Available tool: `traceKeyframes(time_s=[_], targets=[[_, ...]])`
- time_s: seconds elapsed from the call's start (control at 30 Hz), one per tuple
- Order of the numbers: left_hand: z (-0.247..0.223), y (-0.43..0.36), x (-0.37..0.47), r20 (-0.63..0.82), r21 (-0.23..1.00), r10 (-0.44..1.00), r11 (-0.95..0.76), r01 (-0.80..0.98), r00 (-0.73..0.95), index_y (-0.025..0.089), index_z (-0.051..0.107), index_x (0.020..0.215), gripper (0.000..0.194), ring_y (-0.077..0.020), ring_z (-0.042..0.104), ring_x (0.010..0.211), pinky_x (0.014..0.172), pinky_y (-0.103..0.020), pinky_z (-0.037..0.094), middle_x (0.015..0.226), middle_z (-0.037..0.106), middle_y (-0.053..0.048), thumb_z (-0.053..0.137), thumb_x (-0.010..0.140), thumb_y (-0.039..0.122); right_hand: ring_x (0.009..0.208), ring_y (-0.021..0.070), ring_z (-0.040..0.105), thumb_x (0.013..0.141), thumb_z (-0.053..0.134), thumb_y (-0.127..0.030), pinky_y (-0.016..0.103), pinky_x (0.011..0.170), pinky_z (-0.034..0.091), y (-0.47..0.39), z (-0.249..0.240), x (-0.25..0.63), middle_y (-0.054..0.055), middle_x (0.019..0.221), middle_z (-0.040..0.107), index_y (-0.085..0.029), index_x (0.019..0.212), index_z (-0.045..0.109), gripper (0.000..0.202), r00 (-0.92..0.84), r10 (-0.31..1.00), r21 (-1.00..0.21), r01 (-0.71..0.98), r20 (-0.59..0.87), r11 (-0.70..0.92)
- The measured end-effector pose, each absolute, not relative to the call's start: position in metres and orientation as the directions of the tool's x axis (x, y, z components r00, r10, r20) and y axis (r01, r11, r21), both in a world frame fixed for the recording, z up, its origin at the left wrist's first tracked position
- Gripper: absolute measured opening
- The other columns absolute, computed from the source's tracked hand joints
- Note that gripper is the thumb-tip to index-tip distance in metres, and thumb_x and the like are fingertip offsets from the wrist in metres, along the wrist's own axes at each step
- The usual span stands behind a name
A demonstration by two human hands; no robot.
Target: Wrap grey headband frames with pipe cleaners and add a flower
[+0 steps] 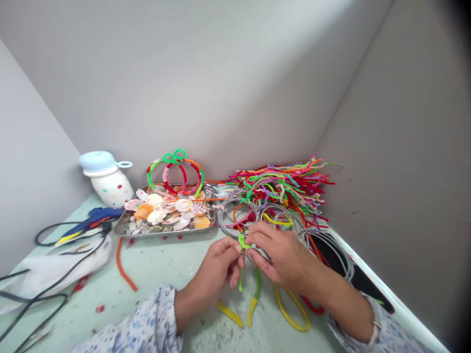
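Observation:
My left hand (222,260) pinches a bright green pipe cleaner (242,241) between thumb and finger. From the other side, the fingertips of my right hand (285,252) close on the same pipe cleaner, which has a small loop at its top. A short green end hangs below my left fingers. Under the hands, a green and yellow fuzzy strip (252,311) and a yellow strip (231,315) lie on the table; my hands hide whether they join the held piece. A yellow pipe cleaner loop (294,322) lies beneath my right forearm.
A metal tray (165,234) of shells holds two wrapped rings (183,179). Behind my right hand lie a colourful pipe cleaner heap (279,181) and grey wire coils (235,215). A white bottle (112,186), blue-handled pliers (99,214) and black cables (55,279) are left. Walls enclose the table.

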State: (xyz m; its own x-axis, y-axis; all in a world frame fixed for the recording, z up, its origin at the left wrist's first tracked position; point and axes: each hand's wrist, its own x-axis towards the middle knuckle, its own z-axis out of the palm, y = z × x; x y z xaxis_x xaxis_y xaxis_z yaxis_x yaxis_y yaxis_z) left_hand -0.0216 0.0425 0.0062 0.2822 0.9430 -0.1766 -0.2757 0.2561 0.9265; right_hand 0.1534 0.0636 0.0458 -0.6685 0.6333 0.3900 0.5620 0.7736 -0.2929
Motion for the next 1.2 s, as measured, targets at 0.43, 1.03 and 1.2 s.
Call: traceKeyframes(time_s=[0.43,1.03,1.2], targets=[[0.001,0.029,-0.023,0.127,0.971,0.982,-0.153,0.183,0.143,0.021,0.050,0.076,0.016,-0.0093,0.039,0.041,0.044,-0.022,0.028,0.052,0.047,0.005,0.049,0.089,0.030,0.048,0.0086,0.041,0.075,0.050,-0.018,0.021,0.046,0.030,0.063,0.031,0.134,-0.006,0.052,0.046,-0.019,0.061,0.049,0.014,-0.400,0.917,-0.953,0.279,-0.008,0.114],[0.001,0.035,-0.020,-0.001,0.991,0.970,0.032,-0.128,0.241,0.018,0.047,0.078,0.022,-0.0039,0.039,0.038,0.039,-0.017,0.031,0.060,0.051,0.006,0.052,0.089,0.036,0.043,0.0059,0.041,0.082,0.055,-0.032,0.018,0.041,0.028,0.071,0.037,0.141,-0.005,0.053,0.051,-0.016,0.074,0.055,0.018,-0.458,0.862,-0.965,0.235,-0.218,-0.119],[0.003,0.036,-0.022,-0.010,0.980,0.955,0.068,-0.185,0.296,0.017,0.048,0.075,0.026,-0.0028,0.040,0.038,0.040,-0.017,0.032,0.062,0.054,0.004,0.054,0.088,0.038,0.046,0.0060,0.037,0.088,0.050,-0.032,0.019,0.044,0.027,0.068,0.038,0.140,-0.005,0.055,0.053,-0.017,0.077,0.054,0.018,-0.480,0.868,-0.960,0.281,-0.125,0.017]])
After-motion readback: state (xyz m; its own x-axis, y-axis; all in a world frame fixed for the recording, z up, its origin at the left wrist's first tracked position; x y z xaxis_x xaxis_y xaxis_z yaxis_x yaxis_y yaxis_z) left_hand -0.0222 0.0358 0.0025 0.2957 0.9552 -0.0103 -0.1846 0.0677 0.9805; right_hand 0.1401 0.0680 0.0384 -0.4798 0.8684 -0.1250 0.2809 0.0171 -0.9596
